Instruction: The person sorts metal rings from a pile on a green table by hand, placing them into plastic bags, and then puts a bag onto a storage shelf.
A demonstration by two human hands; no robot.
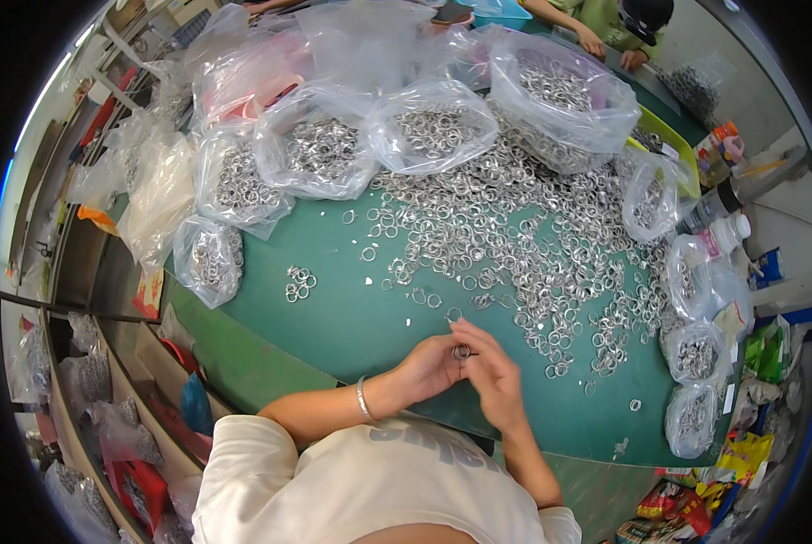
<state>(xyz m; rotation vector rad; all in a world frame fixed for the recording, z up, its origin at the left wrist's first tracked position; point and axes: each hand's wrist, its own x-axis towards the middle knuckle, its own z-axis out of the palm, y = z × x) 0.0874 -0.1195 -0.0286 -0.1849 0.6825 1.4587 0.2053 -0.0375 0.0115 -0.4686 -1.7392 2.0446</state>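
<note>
Between both hands, half-hidden metal ring

Workshop: green worktable heaped with metal rings, bagged rings.

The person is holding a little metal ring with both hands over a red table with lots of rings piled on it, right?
Not quite: the table is green, not red. The head view shows it. The rest holds: the left hand and right hand hold a small metal ring together, and a heap of loose rings lies on the table.
</note>
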